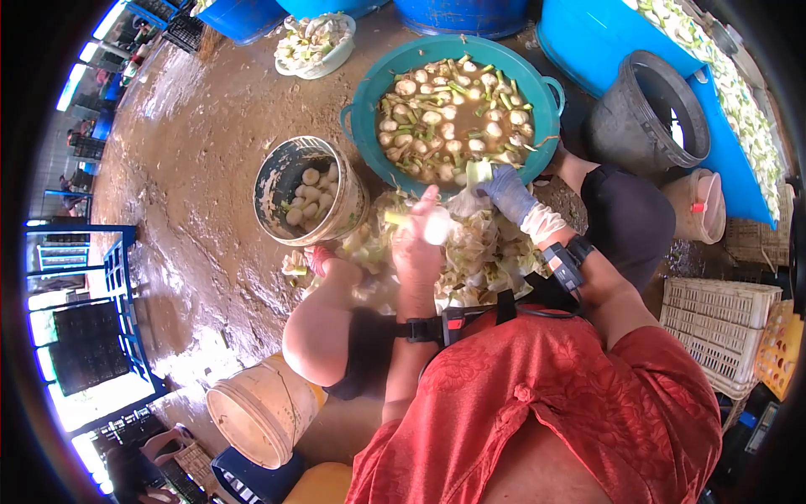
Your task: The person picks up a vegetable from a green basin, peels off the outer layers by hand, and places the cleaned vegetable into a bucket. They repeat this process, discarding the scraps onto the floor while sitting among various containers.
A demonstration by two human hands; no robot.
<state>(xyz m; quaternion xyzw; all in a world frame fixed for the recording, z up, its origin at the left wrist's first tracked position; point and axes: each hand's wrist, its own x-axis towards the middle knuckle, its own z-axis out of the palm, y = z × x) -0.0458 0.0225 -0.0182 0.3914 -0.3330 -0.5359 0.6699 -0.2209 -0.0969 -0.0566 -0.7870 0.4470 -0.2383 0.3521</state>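
My bare left hand (413, 239) is closed around a white garlic bulb (437, 228), blurred and overexposed. A short green stem (393, 218) pokes out on the hand's left side. My right hand (510, 195), in a blue-grey glove, pinches a pale green piece of garlic skin (478, 173) at the near rim of a teal tub (359, 126). Garlic bulbs (447, 113) with cut stems float in the tub's brown water. Loose skins (474, 248) are heaped between my legs, below both hands.
Left of the tub stands a bucket (353, 189) with white peeled bulbs. A white basin (336, 60) of trimmings is behind it. A black bucket (609, 126) and a blue sheet (739, 172) heaped with scraps stand right. A pale bucket (252, 420) lies tipped at lower left.
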